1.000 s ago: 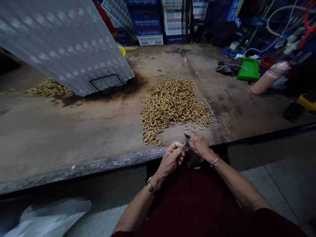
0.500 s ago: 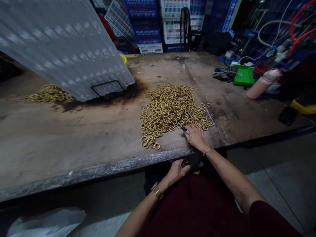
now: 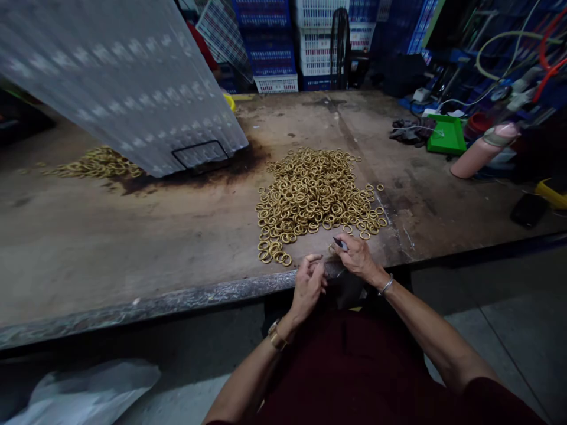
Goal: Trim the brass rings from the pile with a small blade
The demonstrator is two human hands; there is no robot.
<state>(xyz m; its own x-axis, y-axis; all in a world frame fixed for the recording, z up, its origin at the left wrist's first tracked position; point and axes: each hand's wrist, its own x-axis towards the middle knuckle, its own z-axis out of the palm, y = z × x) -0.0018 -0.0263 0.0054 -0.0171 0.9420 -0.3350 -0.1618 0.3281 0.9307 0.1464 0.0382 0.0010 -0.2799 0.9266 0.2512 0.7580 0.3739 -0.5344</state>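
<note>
A heap of gold-coloured metal rings [image 3: 314,192] lies on the worktable [image 3: 177,236] in front of me. My right hand [image 3: 358,258] is at the heap's near edge, closed around a small grey tool with a dark tip [image 3: 340,243]; its exact kind is unclear. A single ring [image 3: 331,249] shows right beside those fingertips. To the left, above the table's front edge, my left hand [image 3: 309,283] has its fingers curled toward the thumb. Whatever its palm contains is hidden.
A tall grey ribbed panel [image 3: 133,88] leans over the table at left, with another ring pile [image 3: 100,164] beside it. On the right are a green tray [image 3: 446,134], a pink bottle [image 3: 482,152] and a dark phone-like object [image 3: 529,209]. Crates [image 3: 270,47] line the back.
My left hand has risen from below the table edge to beside my right hand. The right hand has drawn back slightly from the heap, still gripping the tool. The view has shifted a little.
</note>
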